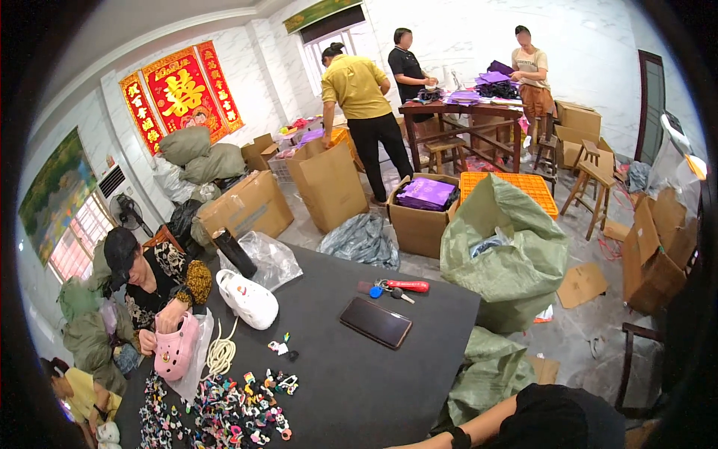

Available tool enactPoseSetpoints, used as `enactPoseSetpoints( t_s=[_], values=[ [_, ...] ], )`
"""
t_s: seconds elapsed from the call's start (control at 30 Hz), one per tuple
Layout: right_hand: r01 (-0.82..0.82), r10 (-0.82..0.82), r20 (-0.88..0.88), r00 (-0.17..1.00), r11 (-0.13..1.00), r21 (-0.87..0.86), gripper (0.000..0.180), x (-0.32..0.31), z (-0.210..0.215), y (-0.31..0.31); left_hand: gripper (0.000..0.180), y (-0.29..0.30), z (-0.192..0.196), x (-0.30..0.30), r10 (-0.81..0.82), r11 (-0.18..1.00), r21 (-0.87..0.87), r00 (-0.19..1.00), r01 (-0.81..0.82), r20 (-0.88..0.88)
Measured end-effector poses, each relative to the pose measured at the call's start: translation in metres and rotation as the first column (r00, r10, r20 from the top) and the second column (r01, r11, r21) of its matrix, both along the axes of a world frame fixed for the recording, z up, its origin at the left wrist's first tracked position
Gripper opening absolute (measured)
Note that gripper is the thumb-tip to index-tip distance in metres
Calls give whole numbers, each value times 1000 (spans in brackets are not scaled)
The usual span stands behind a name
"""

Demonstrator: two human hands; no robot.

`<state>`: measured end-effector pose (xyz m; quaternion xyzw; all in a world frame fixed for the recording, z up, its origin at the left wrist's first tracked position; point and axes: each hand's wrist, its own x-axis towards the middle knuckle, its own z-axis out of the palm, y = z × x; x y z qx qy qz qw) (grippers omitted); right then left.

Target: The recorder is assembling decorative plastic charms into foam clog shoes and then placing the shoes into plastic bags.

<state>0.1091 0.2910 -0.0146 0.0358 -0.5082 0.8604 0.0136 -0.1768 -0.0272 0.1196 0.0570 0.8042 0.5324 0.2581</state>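
the person's own hands are out of the frame; only a bare forearm [479, 428] with a dark wristband comes in along the lower edge beside a dark knee, so whether either grip is apart or together cannot be told. nearest to that forearm is the dark tabletop [351, 374], and on it a black phone [375, 322] lies flat, near a bunch of keys [393, 287] with a red handle and a blue tag. toward the left of the tabletop a white clog [247, 299] lies on its side, a coil of pale cord [220, 353] sits just beside it, and a spread of small colourful shoe charms [239, 408] covers the near left corner. a co-worker in a black cap sits at the left edge holding a pink clog [174, 347] in both hands. a crumpled clear plastic bag [271, 258] lies at the far edge. on the floor past the tabletop stands an open brown carton holding purple packets [426, 193], next to an orange crate [512, 188] and a big green woven sack [508, 247]. more brown cartons [247, 206] stand to the left, and flattened ones lie to the right. on the far wall hangs a red and gold poster [183, 93] flanked by two red strips. three people stand at a brown wooden table [464, 112] stacked with purple and dark packets.
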Motion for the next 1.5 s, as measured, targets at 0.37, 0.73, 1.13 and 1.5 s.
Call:
enactPoseSetpoints(
  t_s=[0.37,0.73,1.13,1.5],
  values=[
    [-14,12,-21,1000,996,-86,35,-2,0,4,47,41,31,73,188,848,440,944,-295,270],
    [-76,68,-99,993,993,-85,38,-5,7,12,52,25,19,84,273,476,710,854,-520,442],
    [-97,92,-66,994,992,-84,36,-10,9,1,54,-64,-38,19,-175,984,-106,861,141,-478],
    [-147,130,219,967,987,65,17,-20,37,1,62,-21,9,119,74,657,728,978,-195,195]
  ],
)
